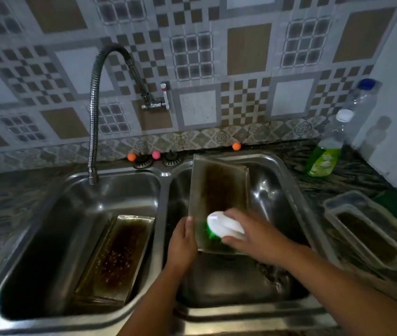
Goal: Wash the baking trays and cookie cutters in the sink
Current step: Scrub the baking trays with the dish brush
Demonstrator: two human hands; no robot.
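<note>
— Right, where do the trays stand at this moment?

— One baking tray (219, 190) is in the right basin of the double sink (164, 174), propped at a tilt with its far edge leaning on the back rim. Its floor shows a dark brown burnt patch. A second baking tray (117, 255), equally stained and spotted with droplets, leans inside the left basin against the divider. Two more trays (372, 236), nested, sit on the desk (352, 170) to the right of the sink.

— And your hands?

— My left hand (183, 241) holds the near left edge of the tilted tray, thumb on the rim, fingers curled behind it. My right hand (253, 234) grips a white scrub brush (224, 226) with green bristles; fingers wrapped over its body, bristles pressed onto the tray's lower end.

— Cookie cutters?

— Cannot tell; I can pick none out.

— Surroundings?

— Flexible steel faucet (95, 112) arches over the left basin. Green dish soap bottle (326, 151) and a clear plastic bottle (362, 103) with a blue cap stand on the desk at the far right corner. Two sink strainers (156, 161) and three small balls, two orange and one pink (156, 154), rest along the back ledge.
</note>
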